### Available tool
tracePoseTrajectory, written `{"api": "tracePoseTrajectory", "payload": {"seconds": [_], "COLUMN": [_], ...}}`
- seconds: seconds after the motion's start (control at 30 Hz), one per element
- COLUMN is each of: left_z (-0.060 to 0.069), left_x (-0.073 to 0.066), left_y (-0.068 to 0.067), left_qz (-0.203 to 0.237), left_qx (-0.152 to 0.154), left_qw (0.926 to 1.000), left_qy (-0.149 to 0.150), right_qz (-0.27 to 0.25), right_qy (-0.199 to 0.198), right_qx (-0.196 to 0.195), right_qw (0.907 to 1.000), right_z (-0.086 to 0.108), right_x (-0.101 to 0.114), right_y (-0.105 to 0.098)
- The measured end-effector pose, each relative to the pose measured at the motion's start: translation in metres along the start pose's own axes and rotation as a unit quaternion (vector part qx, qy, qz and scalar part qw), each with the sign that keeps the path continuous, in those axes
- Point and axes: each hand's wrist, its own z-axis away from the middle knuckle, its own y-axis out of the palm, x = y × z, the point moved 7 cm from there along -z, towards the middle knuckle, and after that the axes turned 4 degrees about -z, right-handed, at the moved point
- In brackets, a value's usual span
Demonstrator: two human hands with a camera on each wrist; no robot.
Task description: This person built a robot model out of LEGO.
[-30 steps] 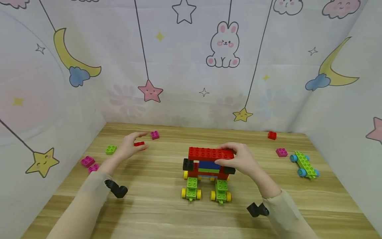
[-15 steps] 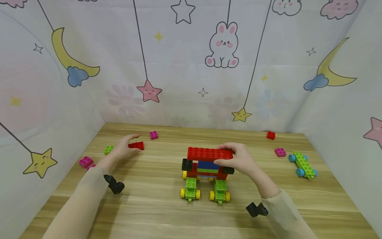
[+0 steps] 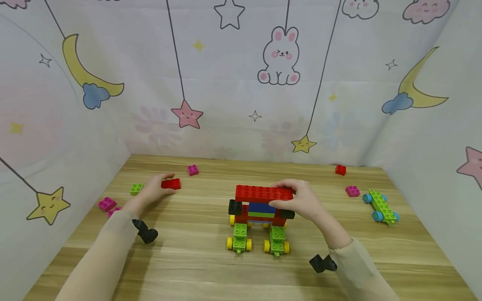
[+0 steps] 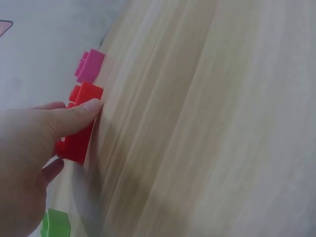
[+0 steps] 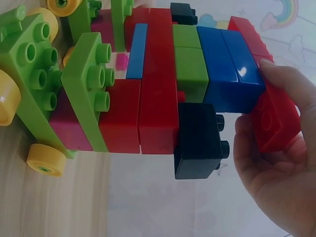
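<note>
At the left back of the table, my left hand (image 3: 152, 189) holds a long red brick (image 3: 171, 184) between thumb and fingers. The left wrist view has the thumb lying along that brick's side, with the other fingers mostly hidden behind it. My right hand (image 3: 301, 198) grips the right end of the red top (image 3: 260, 193) of a toy brick vehicle. Below this top are blue bricks (image 5: 224, 64), green bricks and black bricks (image 5: 198, 140) at the ends. Green wheeled bases (image 3: 240, 236) with yellow wheels carry the build, which stands upright on the table.
A pink brick (image 3: 193, 170) lies just behind the left hand. Further left are a green brick (image 3: 137, 189) and pink bricks (image 3: 107, 204). At right lie a red brick (image 3: 340, 170), a pink brick (image 3: 352, 191) and a green base with blue wheels (image 3: 381, 206). A printed cloth stands behind the table.
My left hand has drawn slightly left and lower, and its thumb and fingers have closed on the long red brick. The right hand stays at the vehicle's red top.
</note>
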Motion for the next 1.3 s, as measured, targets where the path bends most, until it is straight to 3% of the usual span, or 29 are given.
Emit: {"api": "tracePoseTrajectory", "payload": {"seconds": [1.0,1.3], "left_z": [0.001,0.007], "left_x": [-0.002,-0.013], "left_y": [-0.001,-0.009], "left_qz": [-0.027,0.004], "left_qx": [-0.003,-0.009], "left_qw": [0.9996,0.9991], "left_qy": [-0.007,-0.041], "right_qz": [-0.007,0.002], "right_qy": [0.009,0.002], "right_qx": [0.003,0.007], "right_qw": [0.9999,1.0000], "right_z": [0.000,0.001], "right_x": [-0.001,0.001], "right_y": [0.001,0.000]}}
